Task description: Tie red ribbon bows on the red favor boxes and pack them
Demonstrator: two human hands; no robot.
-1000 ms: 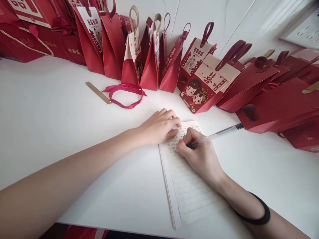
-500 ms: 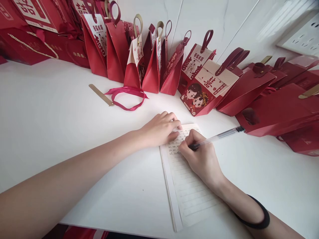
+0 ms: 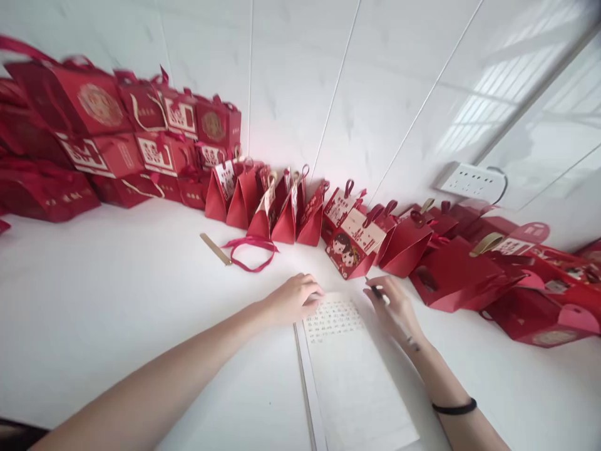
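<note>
My left hand rests at the upper left edge of a lined notebook, its fingers curled loosely over the page corner. Rows of small handwritten figures fill the top of the page, and the lower lines are bare. My right hand is off the page, just right of the notebook's top, with a pen between its fingers. The pen's tip points up and left, close to a red gift box with two cartoon figures. A black band circles my right wrist.
Red gift boxes with strap handles line the wall, and more red boxes are stacked at the left. A tan strap and a red ribbon lie on the white table. A power strip is on the wall.
My right hand has lifted from the page with the pen and moved right beside the notebook. My left hand stays at the page's top left. The view has tilted up, showing more wall and boxes.
</note>
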